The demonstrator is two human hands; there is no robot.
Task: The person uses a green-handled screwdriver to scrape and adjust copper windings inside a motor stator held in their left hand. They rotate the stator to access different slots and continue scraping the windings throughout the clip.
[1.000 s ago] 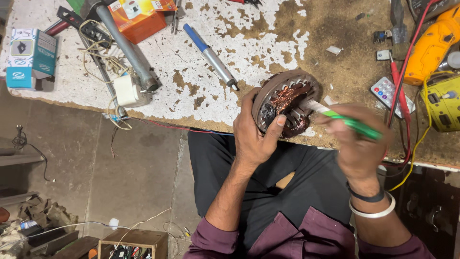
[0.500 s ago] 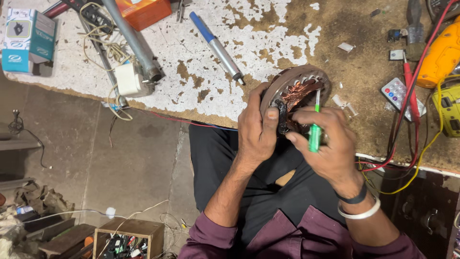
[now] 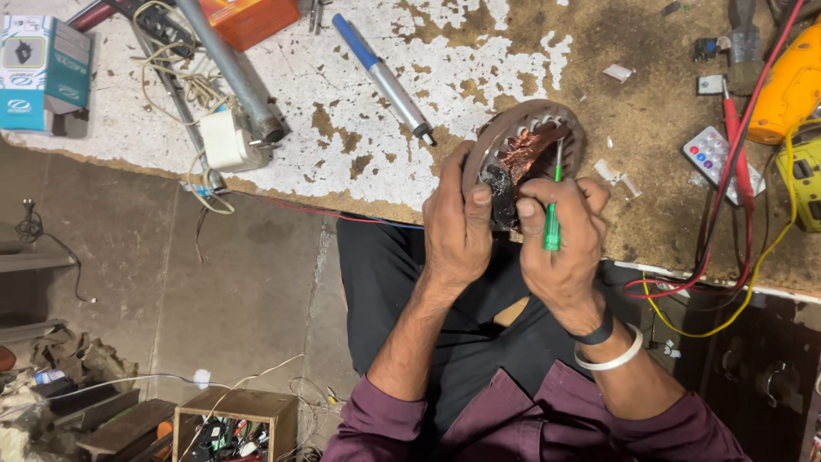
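My left hand [image 3: 457,227] grips a round motor stator [image 3: 523,144] with copper windings, held upright at the workbench edge above my lap. My right hand [image 3: 566,244] holds a green-handled screwdriver [image 3: 552,224] upright, and its metal tip pokes into the copper coils inside the ring. Both hands touch the stator from below. The lower part of the stator is hidden behind my fingers.
The worn workbench [image 3: 368,162] carries a blue-and-silver tool [image 3: 382,77], a grey pipe [image 3: 231,73], a white adapter with wires [image 3: 224,139], a teal box [image 3: 44,73], a small remote [image 3: 714,158], yellow tools [image 3: 791,85] and red and yellow leads [image 3: 727,257]. A wooden box of parts [image 3: 235,423] stands on the floor.
My right hand turned the green screwdriver from lying sideways across the stator to upright, with its tip now in the windings. The hands and stator stayed at the bench edge.
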